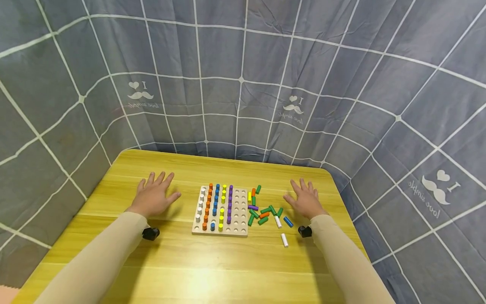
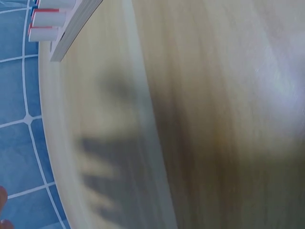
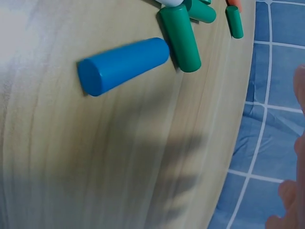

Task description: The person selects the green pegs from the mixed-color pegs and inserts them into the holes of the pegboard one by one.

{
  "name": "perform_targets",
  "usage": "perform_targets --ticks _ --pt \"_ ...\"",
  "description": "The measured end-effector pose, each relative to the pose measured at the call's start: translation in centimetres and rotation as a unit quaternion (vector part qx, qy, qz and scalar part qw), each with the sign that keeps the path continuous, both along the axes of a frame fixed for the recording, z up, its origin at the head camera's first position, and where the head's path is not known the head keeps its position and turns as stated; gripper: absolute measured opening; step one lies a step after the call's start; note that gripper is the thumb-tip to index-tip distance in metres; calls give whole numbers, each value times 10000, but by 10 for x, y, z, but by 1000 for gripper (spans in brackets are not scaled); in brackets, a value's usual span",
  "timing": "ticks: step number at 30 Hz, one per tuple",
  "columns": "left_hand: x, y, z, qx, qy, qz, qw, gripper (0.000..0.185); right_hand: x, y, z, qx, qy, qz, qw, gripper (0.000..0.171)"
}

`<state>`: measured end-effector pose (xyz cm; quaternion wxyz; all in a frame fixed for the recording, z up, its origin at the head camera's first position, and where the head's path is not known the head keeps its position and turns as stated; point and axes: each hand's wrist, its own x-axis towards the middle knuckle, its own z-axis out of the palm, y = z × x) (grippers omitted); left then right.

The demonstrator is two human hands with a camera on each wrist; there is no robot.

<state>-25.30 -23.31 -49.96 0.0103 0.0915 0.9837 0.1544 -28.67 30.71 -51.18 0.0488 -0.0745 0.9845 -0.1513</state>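
My left hand (image 1: pixel 152 199) is held with fingers spread to the left of a wooden pegboard (image 1: pixel 195 229), holding nothing. On the board stand rows of white (image 1: pixel 200 204), orange (image 1: pixel 207 204), blue (image 1: pixel 215 205), yellow (image 1: pixel 222 205) and purple pegs (image 1: pixel 229 206); bare holes show at its right side. My right hand (image 1: pixel 306 202), fingers also spread, is right of a scatter of loose pegs and holds nothing. Nearest to it lie a blue peg (image 3: pixel 125 64) and a green peg (image 3: pixel 180 39). In the left wrist view, white pegs (image 2: pixel 49 19) stand at the board's edge.
More loose pegs lie right of the board: several green ones (image 1: pixel 263 220), an orange one (image 1: pixel 264 215), a purple one (image 1: pixel 253 207) and two white ones, the closer white peg (image 1: pixel 284 240) lying apart. A grey gridded curtain (image 1: pixel 220 97) surrounds the yellow wooden table (image 1: pixel 182 270).
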Motion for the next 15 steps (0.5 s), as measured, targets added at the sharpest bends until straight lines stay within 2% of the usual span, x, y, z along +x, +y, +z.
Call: perform_targets --ticks 6,10,15 --pt "5 4 -7 165 -141 -57 9997 92 1 1 -6 -222 -268 174 9992 74" --pt "9 7 -15 330 -235 -153 9991 92 2 2 -11 -656 -554 150 9962 68" --pt "20 15 -26 644 -360 -337 9967 85 3 5 -24 -828 -537 241 9948 56"
